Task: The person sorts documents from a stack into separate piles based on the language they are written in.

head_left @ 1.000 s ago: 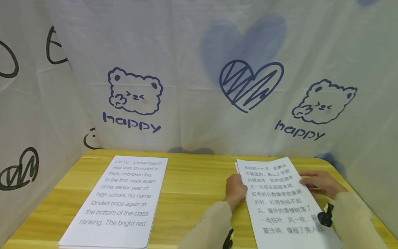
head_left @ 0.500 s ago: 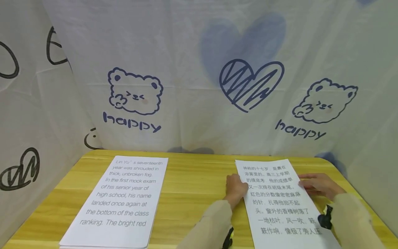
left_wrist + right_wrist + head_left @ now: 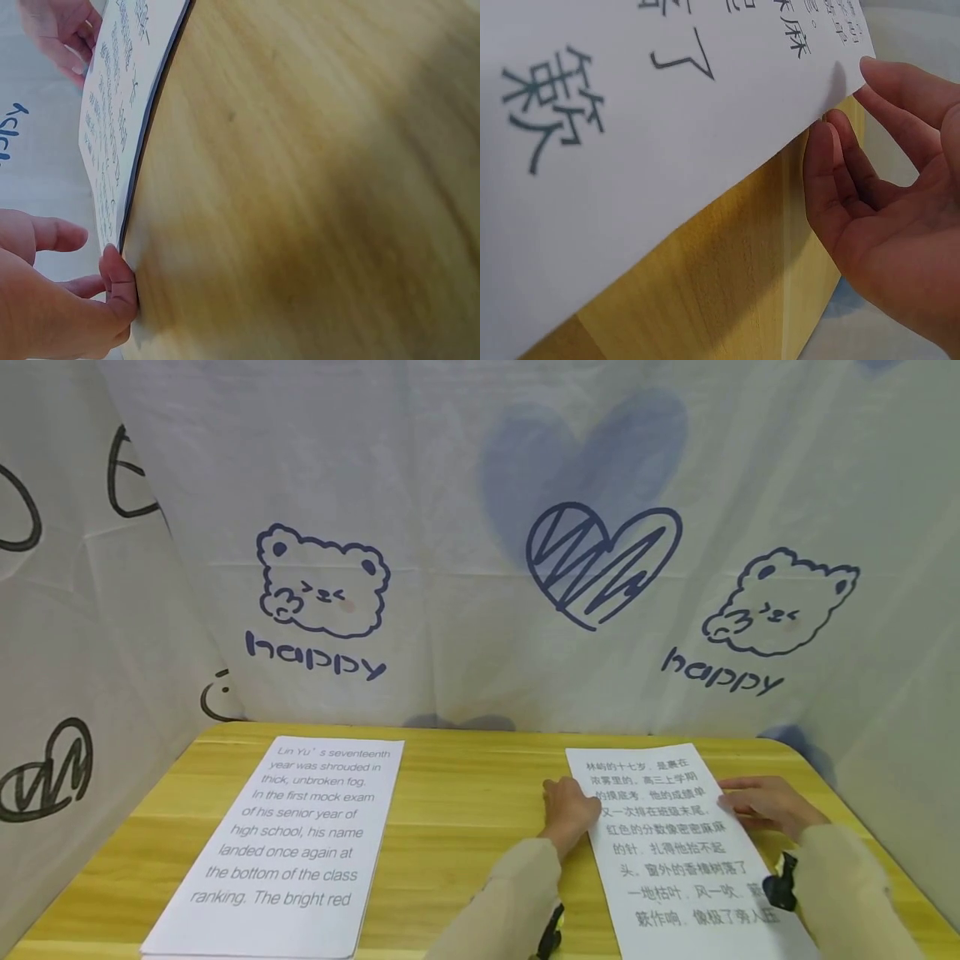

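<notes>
A stack of white paper [image 3: 675,877], its top sheet printed with Chinese text, lies at the right of the table in the head view. At its left edge is my left hand [image 3: 572,814], fingers curled against the sheets. The left wrist view shows the thumb of that hand [image 3: 56,315] raised apart from the paper. My right hand [image 3: 776,806] holds the right edge; in the right wrist view, the thumb of this hand [image 3: 907,217] is at the edge and the other fingers are lower. Paper hides some fingertips, so the contact is only partly visible.
Another paper stack [image 3: 281,852], printed in English, lies at the left of the yellow wooden table [image 3: 465,827]. A white cloth [image 3: 465,635] with bears and hearts hangs behind and along the sides.
The top sheet of the right stack has shifted slightly left, and its far edge has settled. The sliver of lower sheet seen at its left is now covered. Both hands barely moved.
</notes>
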Demonstrator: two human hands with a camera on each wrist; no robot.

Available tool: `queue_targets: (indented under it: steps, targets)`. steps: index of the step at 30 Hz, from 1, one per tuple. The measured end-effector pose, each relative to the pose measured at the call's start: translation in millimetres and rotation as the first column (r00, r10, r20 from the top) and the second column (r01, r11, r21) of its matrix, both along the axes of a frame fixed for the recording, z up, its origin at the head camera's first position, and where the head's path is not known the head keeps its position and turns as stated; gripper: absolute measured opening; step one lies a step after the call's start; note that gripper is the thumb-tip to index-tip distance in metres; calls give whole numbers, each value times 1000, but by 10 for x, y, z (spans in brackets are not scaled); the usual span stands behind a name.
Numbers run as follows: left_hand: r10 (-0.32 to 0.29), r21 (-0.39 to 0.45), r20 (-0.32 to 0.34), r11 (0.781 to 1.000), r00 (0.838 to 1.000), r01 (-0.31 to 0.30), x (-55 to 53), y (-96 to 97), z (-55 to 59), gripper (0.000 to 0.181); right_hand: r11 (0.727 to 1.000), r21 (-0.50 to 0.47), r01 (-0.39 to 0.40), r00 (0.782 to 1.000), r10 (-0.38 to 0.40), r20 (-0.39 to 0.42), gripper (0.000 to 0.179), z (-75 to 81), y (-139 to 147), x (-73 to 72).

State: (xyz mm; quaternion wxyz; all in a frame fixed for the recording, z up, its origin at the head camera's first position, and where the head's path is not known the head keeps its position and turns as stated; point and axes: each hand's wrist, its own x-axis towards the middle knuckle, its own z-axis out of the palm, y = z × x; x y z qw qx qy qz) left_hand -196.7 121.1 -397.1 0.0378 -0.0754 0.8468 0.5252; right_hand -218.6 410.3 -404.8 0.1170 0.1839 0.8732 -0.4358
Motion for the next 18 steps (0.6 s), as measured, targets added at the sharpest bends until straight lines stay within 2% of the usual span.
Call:
queue_targets:
  steps: [8,11,14,16,18]
  targets:
    - [2,-6,-10,1000,1000,-3,-10,-9,-27,10,1000,26,-1,1000,1,-5,64,-49,39,-23]
    - [-17,-10,-9,1000,1000,17,-22,-32,-33,12,999,30,-9,1000,10,-2,65,-45,39,-25]
    - [-75,-51,-6,996,997,75,-44,-88,-20,16,999,40,-15,1000,15,3,68,-34,36,-18]
    - [-133,-78,1,988,991,133,-59,-155,-13,16,999,49,-17,1000,17,8,70,-24,32,-9]
    - [-192,-85,9,978,981,192,-80,-247,-14,24,997,67,-30,1000,29,10,71,-29,34,-7]
